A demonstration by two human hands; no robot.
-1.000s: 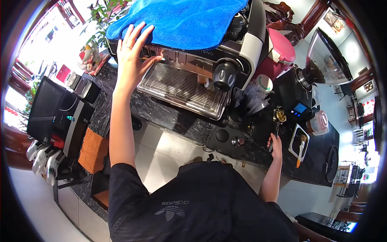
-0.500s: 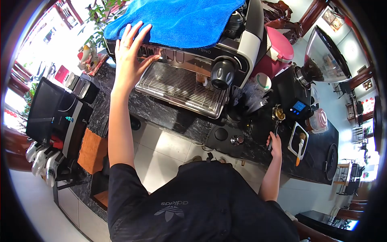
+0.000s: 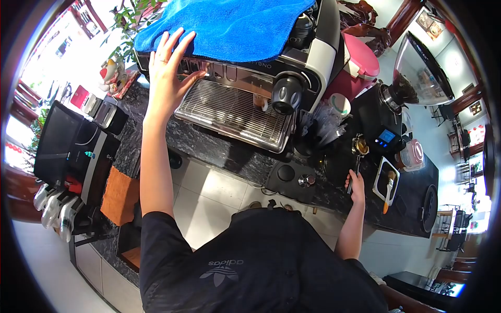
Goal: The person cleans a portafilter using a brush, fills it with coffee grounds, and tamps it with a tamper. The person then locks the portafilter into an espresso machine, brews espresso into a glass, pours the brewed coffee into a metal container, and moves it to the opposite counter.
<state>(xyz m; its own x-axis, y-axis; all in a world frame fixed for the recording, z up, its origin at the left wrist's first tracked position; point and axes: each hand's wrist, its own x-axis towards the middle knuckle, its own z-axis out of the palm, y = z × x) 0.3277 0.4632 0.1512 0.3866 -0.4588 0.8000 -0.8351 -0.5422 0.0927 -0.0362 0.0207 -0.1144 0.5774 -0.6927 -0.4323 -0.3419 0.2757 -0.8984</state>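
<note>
The left hand (image 3: 168,74) is spread wide at the front of the coffee machine (image 3: 321,55), by the blue towel (image 3: 224,28). The right hand (image 3: 356,187) is curled around the portafilter (image 3: 360,146) handle.

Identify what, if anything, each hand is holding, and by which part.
The right hand holds a portafilter by its handle. The left hand, fingers spread at the front of the espresso machine, holds nothing visible.

towel (image 3: 229,32): bright blue | portafilter handle (image 3: 358,165): black | countertop (image 3: 209,140): black, pale-veined | shirt (image 3: 261,245): black, grey logo (image 3: 219,274) | brush handle (image 3: 386,206): orange
</note>
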